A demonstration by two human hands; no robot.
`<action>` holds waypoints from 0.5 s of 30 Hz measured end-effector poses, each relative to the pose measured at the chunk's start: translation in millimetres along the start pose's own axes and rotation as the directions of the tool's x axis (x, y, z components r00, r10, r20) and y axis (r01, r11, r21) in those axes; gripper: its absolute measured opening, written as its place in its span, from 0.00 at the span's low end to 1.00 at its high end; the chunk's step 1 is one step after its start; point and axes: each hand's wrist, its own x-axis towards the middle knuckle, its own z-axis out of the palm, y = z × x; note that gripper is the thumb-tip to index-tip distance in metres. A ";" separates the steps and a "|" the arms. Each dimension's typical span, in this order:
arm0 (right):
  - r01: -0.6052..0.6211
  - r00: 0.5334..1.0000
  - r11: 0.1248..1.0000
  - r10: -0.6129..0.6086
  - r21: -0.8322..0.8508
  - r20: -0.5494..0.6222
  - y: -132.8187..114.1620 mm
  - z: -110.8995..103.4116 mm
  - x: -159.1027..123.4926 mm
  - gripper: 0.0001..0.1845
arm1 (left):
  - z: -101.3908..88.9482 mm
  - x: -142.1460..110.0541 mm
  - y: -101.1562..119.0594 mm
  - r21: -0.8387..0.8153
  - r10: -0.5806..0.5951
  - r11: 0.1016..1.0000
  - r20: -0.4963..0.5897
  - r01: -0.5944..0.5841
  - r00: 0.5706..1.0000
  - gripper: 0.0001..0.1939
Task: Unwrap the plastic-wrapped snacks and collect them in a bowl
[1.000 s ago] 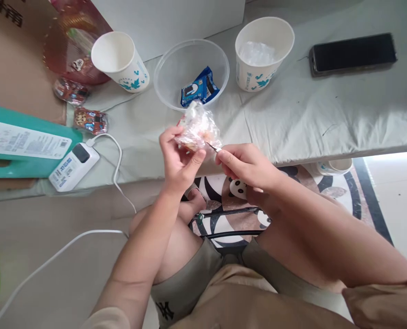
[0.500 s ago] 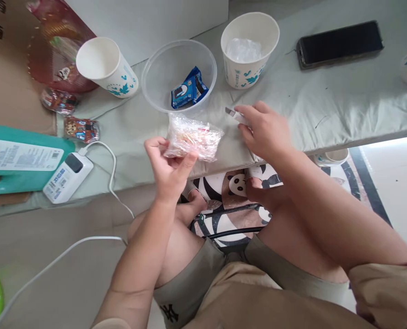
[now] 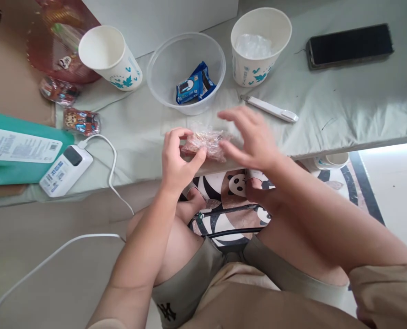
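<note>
My left hand (image 3: 180, 160) grips the left side of a clear plastic-wrapped packet (image 3: 210, 142), thumb in front and fingers behind. What is inside the crinkled wrap is hard to make out. At the packet's right side is my right hand (image 3: 253, 139), its thumb and fingers spread apart and nothing held in it. A white utility knife (image 3: 272, 109) lies on the cloth just beyond the right hand. Behind the packet stands a clear plastic bowl (image 3: 165, 93) with blue snack packets (image 3: 195, 87) in it.
One paper cup (image 3: 130, 68) stands left of the bowl; another paper cup (image 3: 258, 71), holding clear plastic, stands right. A phone (image 3: 350, 45) lies at the far right. On the left are a white power bank (image 3: 66, 171) with a cable, wrapped snacks (image 3: 82, 122) and a teal jug (image 3: 14, 151).
My right hand has let go of the utility knife, which now lies on the cloth, and has moved to the packet. My left hand has lowered the packet towards the table edge.
</note>
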 end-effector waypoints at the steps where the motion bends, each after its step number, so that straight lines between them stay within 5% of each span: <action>1: 0.038 0.998 0.999 -0.039 0.037 0.043 -6.3 4.7 -2.7 0.27 | 0.1 0.5 -0.1 -0.006 -0.013 1.000 0.021 0.013 1.000 0.20; 6: 0.015 0.995 0.988 -0.030 0.152 0.097 -17.6 14.0 -6.7 0.23 | 0.3 5.5 3.2 0.034 0.014 0.999 -0.005 -0.013 1.000 0.10; 15: -0.064 0.998 0.984 0.062 0.166 0.017 -14.9 7.3 -4.1 0.09 | -1.8 11.3 4.1 -0.044 0.023 0.999 -0.039 -0.024 0.999 0.15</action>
